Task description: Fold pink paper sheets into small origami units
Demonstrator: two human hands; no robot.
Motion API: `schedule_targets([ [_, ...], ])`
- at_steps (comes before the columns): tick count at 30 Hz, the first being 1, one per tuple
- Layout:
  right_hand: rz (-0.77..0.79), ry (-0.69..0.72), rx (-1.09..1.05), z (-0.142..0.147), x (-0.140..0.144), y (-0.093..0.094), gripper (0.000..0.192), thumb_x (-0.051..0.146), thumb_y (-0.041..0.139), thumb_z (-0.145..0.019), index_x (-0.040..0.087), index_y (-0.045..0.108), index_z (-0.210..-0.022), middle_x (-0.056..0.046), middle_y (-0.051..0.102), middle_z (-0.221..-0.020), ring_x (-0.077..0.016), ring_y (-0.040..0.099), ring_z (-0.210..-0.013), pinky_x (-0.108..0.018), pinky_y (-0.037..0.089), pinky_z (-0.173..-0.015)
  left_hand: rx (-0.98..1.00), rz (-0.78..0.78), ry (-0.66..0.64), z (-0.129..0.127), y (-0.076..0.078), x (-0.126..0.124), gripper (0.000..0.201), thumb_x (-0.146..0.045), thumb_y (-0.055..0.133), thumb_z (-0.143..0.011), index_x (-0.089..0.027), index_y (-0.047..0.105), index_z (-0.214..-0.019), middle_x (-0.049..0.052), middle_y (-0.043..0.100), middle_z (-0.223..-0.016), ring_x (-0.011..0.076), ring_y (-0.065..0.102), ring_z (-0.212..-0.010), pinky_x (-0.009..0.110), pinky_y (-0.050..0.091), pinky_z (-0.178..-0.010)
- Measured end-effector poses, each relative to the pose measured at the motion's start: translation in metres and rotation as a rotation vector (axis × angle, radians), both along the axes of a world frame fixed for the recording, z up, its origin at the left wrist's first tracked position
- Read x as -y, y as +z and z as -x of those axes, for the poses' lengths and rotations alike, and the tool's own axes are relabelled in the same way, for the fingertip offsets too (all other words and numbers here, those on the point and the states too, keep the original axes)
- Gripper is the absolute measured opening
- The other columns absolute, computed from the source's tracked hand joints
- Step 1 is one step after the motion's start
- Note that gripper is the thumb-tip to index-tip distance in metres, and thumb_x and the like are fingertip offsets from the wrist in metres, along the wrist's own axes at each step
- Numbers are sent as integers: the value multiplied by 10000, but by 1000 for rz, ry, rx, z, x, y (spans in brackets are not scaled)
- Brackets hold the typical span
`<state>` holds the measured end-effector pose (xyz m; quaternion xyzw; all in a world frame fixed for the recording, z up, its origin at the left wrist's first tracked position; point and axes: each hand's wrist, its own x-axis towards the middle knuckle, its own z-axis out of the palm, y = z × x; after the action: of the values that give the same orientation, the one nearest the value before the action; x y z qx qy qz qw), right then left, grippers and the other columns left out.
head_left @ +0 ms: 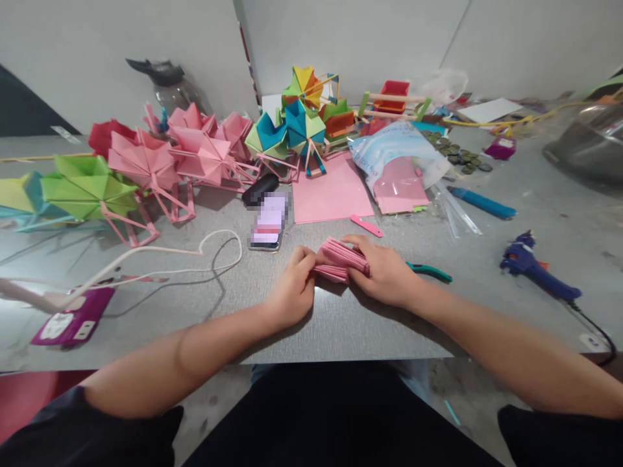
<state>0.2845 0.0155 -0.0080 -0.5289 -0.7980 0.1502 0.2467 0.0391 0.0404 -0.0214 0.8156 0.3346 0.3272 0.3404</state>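
Note:
Between my two hands is a bundle of folded pink paper (344,254), its many layers pressed together, held just above the grey table. My left hand (298,285) pinches its left end with thumb and fingers. Around its right end my right hand (382,269) is closed, fingers over the top and thumb at the near side. Partly behind my right wrist lies a green-handled tool (431,271); its other end is hidden. A pink pocket-sized cutter (366,226) rests beyond my hands, close to a pink paper sheet (331,189).
A phone (269,222) and a black case (261,189) lie left of the sheet. Several folded paper wheels (146,162) line the back. A blue glue gun (539,267) and a blue cutter (481,202) are at right. A white cable (160,250) crosses the left side.

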Motion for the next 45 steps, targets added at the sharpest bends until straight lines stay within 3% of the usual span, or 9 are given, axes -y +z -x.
schedule_targets([
  [5,-35,-64,79,7,5,1,534,261,529,-981,208,527,-1512,-147,771,-1377,-345,778,-1124,-439,605,-850,-20,-6,-16,-3,0,0,423,16,457,-943,-201,665,-1241,86,586,-1169,231,640,-1128,449,579,-1071],
  [9,-52,-87,97,11,7,1,518,246,521,-977,205,537,-1494,-148,772,-1376,-337,778,-1122,-413,589,-818,-7,3,-12,-5,2,0,312,-69,509,-1003,-206,678,-1227,87,615,-1182,237,659,-1143,467,573,-1103],
  [15,-23,-114,80,2,4,1,488,277,572,-968,212,565,-1452,-111,834,-1132,-310,796,-930,-398,569,-786,46,153,23,-5,4,0,249,-96,508,-1039,-212,616,-1231,90,723,-1154,242,722,-1103,473,596,-1043],
  [19,-13,-57,59,-6,1,5,446,311,614,-971,239,597,-1411,-101,838,-1145,-311,801,-948,-397,572,-800,36,179,65,-4,3,0,178,-96,512,-1036,-218,610,-1121,73,717,-1091,236,721,-1035,477,603,-1007],
  [24,42,13,44,-9,-1,8,352,374,666,-998,268,645,-1333,-85,837,-1194,-283,802,-926,-369,574,-787,-12,27,112,-4,3,-2,163,-101,525,-1026,-219,635,-1051,100,615,-1227,257,622,-1238,521,524,-1165],
  [29,89,-9,66,-9,-4,8,375,394,746,-970,270,672,-1316,-80,832,-1200,-300,803,-961,-372,578,-791,-31,67,82,-4,3,-2,159,-108,499,-1038,-218,614,-1042,80,643,-1123,242,651,-1095,493,568,-1069],
  [33,114,50,15,-17,-7,13,329,374,758,-967,283,701,-1278,-63,830,-1173,-283,794,-984,-377,583,-838,-11,86,136,-1,1,-1,142,-110,524,-1026,-212,581,-1107,85,650,-1124,241,666,-1062,483,582,-1019],
  [38,142,130,-33,-30,-11,23,266,317,705,-990,281,727,-1253,-56,827,-1136,-261,781,-956,-381,590,-858,16,88,185,2,1,-5,365,-57,561,-961,-209,543,-1293,101,638,-1243,250,656,-1174,503,556,-1101],
  [45,157,254,-28,-31,-7,23,444,310,576,-1065,275,608,-1506,-98,761,-1422,-282,755,-1229,-438,610,-1025,-42,79,110,2,5,-8,259,-46,527,-962,-205,642,-1131,90,615,-1191,243,642,-1151,495,551,-1126],
])
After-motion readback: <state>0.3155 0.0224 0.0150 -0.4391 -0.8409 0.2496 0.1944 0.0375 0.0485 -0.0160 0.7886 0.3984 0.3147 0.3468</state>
